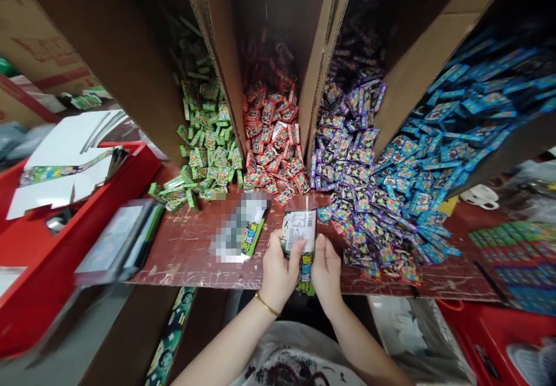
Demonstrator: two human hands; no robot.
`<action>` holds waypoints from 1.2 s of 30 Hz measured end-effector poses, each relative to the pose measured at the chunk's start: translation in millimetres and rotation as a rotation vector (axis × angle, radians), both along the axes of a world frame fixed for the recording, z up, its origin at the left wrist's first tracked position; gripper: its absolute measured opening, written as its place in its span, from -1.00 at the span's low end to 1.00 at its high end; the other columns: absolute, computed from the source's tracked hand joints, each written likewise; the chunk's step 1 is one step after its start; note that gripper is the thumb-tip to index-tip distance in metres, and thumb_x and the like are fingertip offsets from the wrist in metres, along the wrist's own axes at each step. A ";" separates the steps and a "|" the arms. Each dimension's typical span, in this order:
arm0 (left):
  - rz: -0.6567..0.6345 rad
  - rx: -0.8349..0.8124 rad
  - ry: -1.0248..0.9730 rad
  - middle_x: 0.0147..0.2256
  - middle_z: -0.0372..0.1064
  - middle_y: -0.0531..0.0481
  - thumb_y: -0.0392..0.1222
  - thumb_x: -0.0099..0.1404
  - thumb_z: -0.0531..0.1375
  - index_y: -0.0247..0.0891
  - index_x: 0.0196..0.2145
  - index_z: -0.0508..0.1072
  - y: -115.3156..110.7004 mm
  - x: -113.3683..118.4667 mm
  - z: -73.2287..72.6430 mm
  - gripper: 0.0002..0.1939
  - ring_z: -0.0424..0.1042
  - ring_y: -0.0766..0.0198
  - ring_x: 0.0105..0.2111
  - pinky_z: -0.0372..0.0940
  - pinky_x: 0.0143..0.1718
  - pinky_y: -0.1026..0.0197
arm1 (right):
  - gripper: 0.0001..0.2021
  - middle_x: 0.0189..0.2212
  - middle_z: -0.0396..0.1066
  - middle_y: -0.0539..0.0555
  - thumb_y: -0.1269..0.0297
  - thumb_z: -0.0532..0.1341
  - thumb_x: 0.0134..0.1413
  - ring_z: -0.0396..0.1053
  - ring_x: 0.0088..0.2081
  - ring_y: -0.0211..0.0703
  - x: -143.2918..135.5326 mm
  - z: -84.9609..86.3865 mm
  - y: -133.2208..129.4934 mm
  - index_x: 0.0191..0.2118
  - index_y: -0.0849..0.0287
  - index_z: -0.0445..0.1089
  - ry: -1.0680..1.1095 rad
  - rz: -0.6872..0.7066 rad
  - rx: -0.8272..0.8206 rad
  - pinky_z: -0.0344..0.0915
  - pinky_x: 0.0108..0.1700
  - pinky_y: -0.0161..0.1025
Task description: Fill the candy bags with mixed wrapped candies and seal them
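Observation:
Between both hands, above the front edge of the table, is a flat printed packet (306, 267) with a white panel and barcode at its upper end. My left hand (281, 264) grips its left side, thumb lying across the front. Along the right side, the fingers of my right hand (326, 267) are closed on the same packet. Just left of the hands lies another packet (252, 232), partly blurred out. Near my right hand, small purple candy packets (369, 218) spill onto the table, with red candy packets (278, 160) farther back.
Tall cardboard dividers (324, 67) separate heaps of green packets (212, 154), red, purple and blue packets (434, 160). A red tray (143, 168) with papers stands left, beside stacked clear sleeves (117, 235). Rows of coloured packets (516, 258) and a white cup-like object (480, 196) are right.

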State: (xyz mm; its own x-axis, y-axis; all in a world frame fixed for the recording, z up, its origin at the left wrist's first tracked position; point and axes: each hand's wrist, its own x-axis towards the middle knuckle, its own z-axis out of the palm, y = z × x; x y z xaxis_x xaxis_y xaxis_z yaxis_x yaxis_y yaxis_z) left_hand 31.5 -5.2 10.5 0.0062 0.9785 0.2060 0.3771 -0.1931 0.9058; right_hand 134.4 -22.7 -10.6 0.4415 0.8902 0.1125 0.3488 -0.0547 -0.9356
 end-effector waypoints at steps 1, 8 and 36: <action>0.013 -0.001 0.021 -0.22 0.39 -0.13 -0.04 0.29 0.08 -0.23 -0.14 0.20 0.8 -1.1 1.0 -0.73 0.41 0.13 -0.21 0.30 -0.20 0.10 | -0.55 -0.41 0.47 0.18 0.00 -0.15 0.24 0.44 -0.37 -0.05 -1.1 -0.6 -0.7 -0.26 0.22 0.34 -0.006 -0.012 0.017 0.35 -0.33 -0.19; 0.132 0.029 -0.036 -0.26 0.33 -0.10 -0.07 0.40 -0.16 -0.23 -0.19 0.20 9.1 0.2 -0.8 -0.75 0.37 0.21 -0.26 0.29 -0.18 0.12 | -0.65 -0.32 0.48 0.21 0.10 -0.11 0.24 0.46 -0.30 -0.02 -13.5 11.7 -3.6 -0.17 0.19 0.30 -0.148 0.085 0.113 0.36 -0.27 -0.17; -0.207 0.049 0.271 -0.45 0.23 -0.01 -0.07 0.41 -0.25 -0.23 -0.42 0.25 11.6 -112.0 4.4 -0.60 0.27 0.25 -0.42 0.18 -0.36 0.23 | -0.45 -0.79 0.20 -0.06 -0.22 -0.06 0.11 0.17 -0.72 -0.26 -55.5 7.2 48.5 -0.55 0.15 0.31 0.711 0.696 -0.355 0.17 -0.60 -0.29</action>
